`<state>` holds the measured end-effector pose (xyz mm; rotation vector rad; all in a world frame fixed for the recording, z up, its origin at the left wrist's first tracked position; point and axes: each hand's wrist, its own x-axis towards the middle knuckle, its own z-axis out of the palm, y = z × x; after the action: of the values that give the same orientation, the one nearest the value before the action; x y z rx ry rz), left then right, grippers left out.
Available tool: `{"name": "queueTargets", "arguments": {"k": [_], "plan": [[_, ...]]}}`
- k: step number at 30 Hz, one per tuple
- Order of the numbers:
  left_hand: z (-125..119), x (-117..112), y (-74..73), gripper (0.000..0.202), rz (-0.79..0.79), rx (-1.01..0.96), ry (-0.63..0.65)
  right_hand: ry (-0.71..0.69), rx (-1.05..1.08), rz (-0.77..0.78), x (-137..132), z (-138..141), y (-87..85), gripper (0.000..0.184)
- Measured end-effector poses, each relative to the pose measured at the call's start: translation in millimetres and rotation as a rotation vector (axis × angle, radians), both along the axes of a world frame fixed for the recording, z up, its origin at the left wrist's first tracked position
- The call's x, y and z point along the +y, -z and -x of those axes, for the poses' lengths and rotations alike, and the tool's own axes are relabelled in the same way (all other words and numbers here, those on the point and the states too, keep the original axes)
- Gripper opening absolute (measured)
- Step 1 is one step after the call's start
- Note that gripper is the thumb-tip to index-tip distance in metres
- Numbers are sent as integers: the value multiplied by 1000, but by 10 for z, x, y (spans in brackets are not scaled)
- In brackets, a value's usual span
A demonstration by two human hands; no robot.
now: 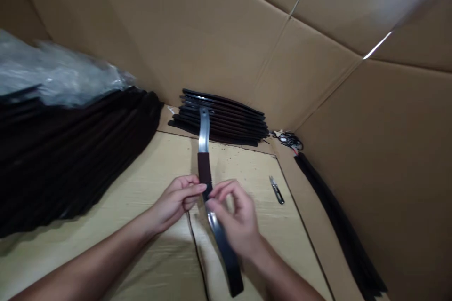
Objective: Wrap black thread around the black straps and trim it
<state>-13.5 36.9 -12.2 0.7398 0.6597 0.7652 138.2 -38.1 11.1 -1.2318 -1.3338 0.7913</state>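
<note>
Left hand [180, 197]: thumb and fingertips pinched on the lower end of the one brown sleeve [204, 169]. Right hand [237, 220]: fingers curled, pinching the single metal band [204, 131] just below it. Band held over the wooden board [141, 183]. One pair of snips [277, 191] lies to the right. One stack of dark bands [226, 122] at the cardboard wall [212, 33]. One big dark pile [70, 164] on the left, under a plastic bag [52, 75].

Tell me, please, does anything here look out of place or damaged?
Nothing looks damaged. Only a small dark tangle in the far corner, beside the stacked strips, looks untidy. The left hand and right hand pinch the half-sleeved metal strip.
</note>
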Motion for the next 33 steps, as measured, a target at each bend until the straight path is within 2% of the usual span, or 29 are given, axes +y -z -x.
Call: {"name": "queueTargets", "arguments": {"k": [2,3,6,8,12,17,23,27,29,33], "plan": [[4,-1,7,34,2,-43,27,16,91,122,45,-27,70,27],[6,-5,6,34,2,-60,37,-29,167,234,52,-43,103,31],[13,-22,-1,32,-17,-90,45,-323,448,599,10,-27,166,50],[16,-32,0,31,-20,-92,53,-378,582,707,-40,27,166,59],[2,-32,14,35,-27,-75,34,-283,700,742,-89,78,84,56],[-36,-24,25,40,-60,-49,3,-275,741,769,-81,3,-22,41],[-70,-26,18,45,-132,5,-38,-226,797,785,-85,-59,-65,24],[-86,-12,-1,48,-181,73,-88,-262,929,878,-38,-73,-83,20],[-86,-4,-17,48,-203,94,-85,-283,920,891,-17,-68,-88,21],[-63,-19,-55,49,-253,112,-87,-259,758,769,-6,-38,-61,15]]}}
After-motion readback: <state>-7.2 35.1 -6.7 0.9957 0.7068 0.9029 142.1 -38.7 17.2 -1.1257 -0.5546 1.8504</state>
